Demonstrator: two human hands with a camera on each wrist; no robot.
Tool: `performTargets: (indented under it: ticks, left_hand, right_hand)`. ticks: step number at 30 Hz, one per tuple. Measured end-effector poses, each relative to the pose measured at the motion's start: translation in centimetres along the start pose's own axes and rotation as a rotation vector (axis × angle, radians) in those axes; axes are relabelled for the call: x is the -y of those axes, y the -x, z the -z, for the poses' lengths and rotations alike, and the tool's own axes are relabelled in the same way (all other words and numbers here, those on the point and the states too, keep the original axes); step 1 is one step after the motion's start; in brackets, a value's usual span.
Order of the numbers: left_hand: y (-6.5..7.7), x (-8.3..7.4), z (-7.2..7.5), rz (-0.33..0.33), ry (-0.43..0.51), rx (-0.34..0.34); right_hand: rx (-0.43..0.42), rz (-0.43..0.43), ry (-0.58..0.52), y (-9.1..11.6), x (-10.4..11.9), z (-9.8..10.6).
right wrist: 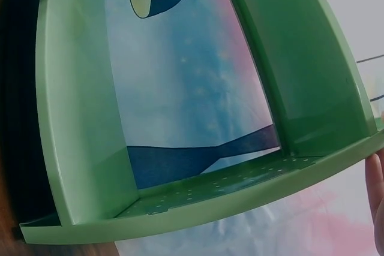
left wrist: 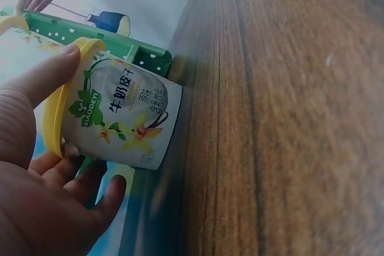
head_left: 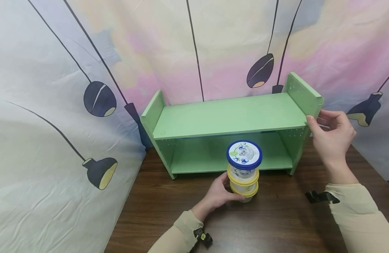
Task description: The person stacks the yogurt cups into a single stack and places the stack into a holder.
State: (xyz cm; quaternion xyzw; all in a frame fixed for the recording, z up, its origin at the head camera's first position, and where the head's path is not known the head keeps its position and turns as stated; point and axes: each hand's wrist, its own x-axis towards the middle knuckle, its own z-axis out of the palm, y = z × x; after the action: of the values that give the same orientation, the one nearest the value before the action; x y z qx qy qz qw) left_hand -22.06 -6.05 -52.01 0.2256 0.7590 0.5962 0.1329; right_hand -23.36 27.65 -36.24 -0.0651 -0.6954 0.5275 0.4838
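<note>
A stack of three round tubs stands in front of a green two-tier shelf (head_left: 226, 116). The top tub (head_left: 244, 155) has a blue lid with a blueberry print; yellow lids cover the two below. My left hand (head_left: 218, 193) grips the lower part of the stack, thumb in front and fingers round the far side. In the left wrist view the bottom tub (left wrist: 126, 112) shows flower pictures and printed writing, with the thumb at its yellow lid. My right hand (head_left: 333, 135) holds the shelf's right side panel (head_left: 305, 95) near its top front corner, thumb on the front edge.
The shelf stands at the back of a brown wooden table (head_left: 169, 203), its lower board (right wrist: 84, 100) close behind the tubs. Behind it hangs a pastel cloth (head_left: 226, 42) printed with dark lamps. Black straps circle both sleeve cuffs.
</note>
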Motion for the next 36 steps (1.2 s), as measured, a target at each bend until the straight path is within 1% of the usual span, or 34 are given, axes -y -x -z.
performTargets:
  ticks: [5, 8, 18, 21, 25, 31, 36]
  left_hand:
    - [0.1, -0.2, 0.0, 0.029, -0.023, 0.004]
    - [0.1, -0.2, -0.1, 0.036, -0.034, 0.002]
    - [0.2, 0.0, -0.1, 0.006, -0.048, -0.008]
    - [0.2, -0.2, -0.1, 0.004, -0.034, -0.014]
    - [0.3, -0.2, -0.2, 0.003, 0.01, -0.034]
    - [0.3, -0.1, -0.2, 0.007, 0.037, -0.061]
    - [0.4, -0.1, 0.1, 0.009, 0.029, -0.099]
  right_hand:
    - [-0.002, -0.011, -0.003, -0.2, -0.5, 0.0]
    - [0.0, -0.017, 0.004, -0.3, -0.7, 0.1]
    - [0.027, -0.04, 0.031, -0.3, -0.4, 0.2]
    - [0.022, -0.038, 0.026, -0.3, -0.4, 0.2]
    - [0.016, -0.033, 0.024, -0.3, -0.1, 0.3]
    - [0.012, -0.038, 0.025, 0.1, 1.2, 0.4]
    - [0.016, -0.035, 0.021, -0.1, 0.5, 0.3]
